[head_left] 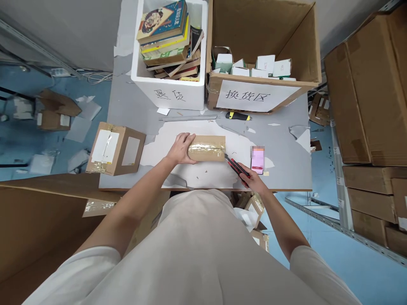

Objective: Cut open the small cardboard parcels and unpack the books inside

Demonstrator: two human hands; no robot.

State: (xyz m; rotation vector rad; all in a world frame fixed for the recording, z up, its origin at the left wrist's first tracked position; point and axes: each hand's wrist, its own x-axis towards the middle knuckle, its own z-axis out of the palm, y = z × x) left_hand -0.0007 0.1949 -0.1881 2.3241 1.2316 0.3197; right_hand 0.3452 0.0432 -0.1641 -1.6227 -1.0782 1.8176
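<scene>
A small brown carton (208, 148) with clear tape along its top lies on the white torn sheet at the middle of the table. My left hand (182, 148) grips its left end, thumb on the near side and fingers on the far side. In my right hand (253, 180) is a red and black box cutter (237, 167), its tip at the carton's right end. A phone (257, 160) with a pink screen lies just beyond my right hand. Behind the carton rests a yellow and black knife (238, 116).
A white foam box (171, 93) of books and a large carton (260, 95) holding small white boxes stand at the back. A taped box (116, 149) sits at the left. Stacked cartons (365, 97) and a metal rack (343, 195) are on the right.
</scene>
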